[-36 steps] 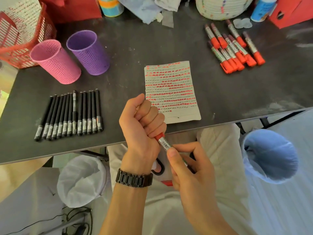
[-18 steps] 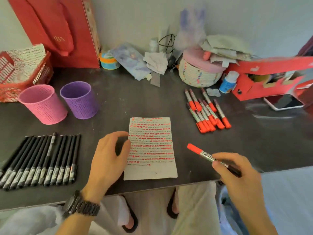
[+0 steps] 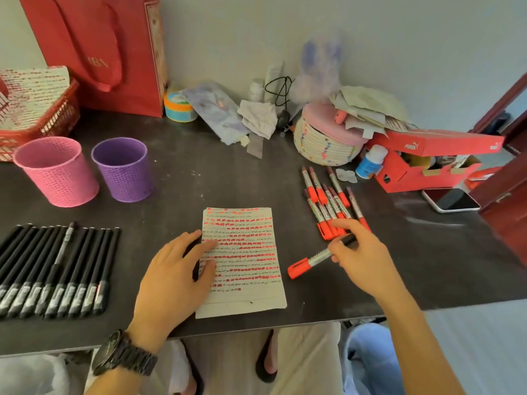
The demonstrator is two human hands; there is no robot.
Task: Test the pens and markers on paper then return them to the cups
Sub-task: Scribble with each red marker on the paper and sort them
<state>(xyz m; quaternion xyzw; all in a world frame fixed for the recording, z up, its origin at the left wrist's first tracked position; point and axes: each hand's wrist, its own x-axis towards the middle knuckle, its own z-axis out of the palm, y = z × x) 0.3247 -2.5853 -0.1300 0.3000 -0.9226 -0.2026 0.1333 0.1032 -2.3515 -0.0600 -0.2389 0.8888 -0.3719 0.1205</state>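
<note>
Right hand (image 3: 360,256) pinches marker (image 3: 312,260) (capped) | left hand (image 3: 178,273) presses paper (image 3: 242,258)

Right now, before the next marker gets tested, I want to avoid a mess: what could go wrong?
The right hand pinches the red marker only near its rear end, so it may slip and roll. That hand is right at the marker pile, which a nudge could scatter. The paper is nearly filled with marks and lies near the front edge of the table, pressed only by the left hand.
</note>
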